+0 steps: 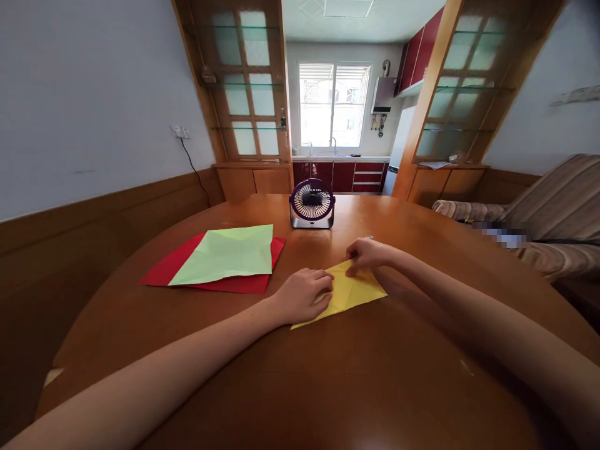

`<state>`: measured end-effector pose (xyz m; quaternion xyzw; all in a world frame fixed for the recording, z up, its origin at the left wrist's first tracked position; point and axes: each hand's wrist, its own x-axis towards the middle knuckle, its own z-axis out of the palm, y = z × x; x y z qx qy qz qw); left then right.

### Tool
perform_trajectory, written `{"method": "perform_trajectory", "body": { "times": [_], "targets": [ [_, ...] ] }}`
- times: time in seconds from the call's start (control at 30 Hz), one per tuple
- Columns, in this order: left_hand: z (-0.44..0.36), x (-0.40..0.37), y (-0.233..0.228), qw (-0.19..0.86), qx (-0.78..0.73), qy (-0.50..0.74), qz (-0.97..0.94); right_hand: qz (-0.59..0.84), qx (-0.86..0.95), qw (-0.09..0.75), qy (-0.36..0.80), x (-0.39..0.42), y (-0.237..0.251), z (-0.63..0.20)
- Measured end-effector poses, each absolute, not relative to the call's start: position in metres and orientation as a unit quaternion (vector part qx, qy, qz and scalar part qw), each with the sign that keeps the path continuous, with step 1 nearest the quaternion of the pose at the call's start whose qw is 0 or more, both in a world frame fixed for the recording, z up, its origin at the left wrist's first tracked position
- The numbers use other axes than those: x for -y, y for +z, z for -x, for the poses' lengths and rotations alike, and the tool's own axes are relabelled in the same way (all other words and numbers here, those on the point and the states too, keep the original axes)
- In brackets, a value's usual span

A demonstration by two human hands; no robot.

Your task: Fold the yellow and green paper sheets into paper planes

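Left hand [304,292] lay flat w/ fingers curled down on the left edge of the yellow paper [349,292], pressing it to the table; it did not grip anything. Right hand [368,253] pinched the far corner of the same sheet w/ fingertips close together, approx. shut on the paper. The yellow paper was folded, lying on the wooden table [300,387] in front of the person, between both hands. To the left, well apart, a light green sheet [225,253] lay on top of a red sheet [164,270]. Behind the hands, near the table's far edge, stood a small purple fan [312,203], upright.
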<state>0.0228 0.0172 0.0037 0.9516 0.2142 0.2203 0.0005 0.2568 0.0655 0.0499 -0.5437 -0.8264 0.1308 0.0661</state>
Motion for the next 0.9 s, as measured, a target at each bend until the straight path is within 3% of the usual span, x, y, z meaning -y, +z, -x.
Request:
{"method": "perform_trajectory", "body": {
  "times": [0.27,0.37,0.5,0.9],
  "targets": [
    [-0.024,-0.020,0.004,0.021,-0.205,0.208,-0.956,0.504,0.838,0.149,0.147,-0.051,0.032,-0.271],
    [-0.024,-0.021,0.003,0.028,-0.206,0.209,-0.956,0.412,0.868,0.262,0.091,-0.038,0.021,-0.271],
    [-0.023,-0.022,0.002,0.047,-0.212,0.212,-0.953,0.324,0.891,0.315,0.041,-0.027,0.008,-0.271],
    [-0.020,-0.021,0.004,0.058,-0.289,0.245,-0.924,0.221,0.929,0.298,0.007,-0.015,-0.001,-0.276]
  ]
}}
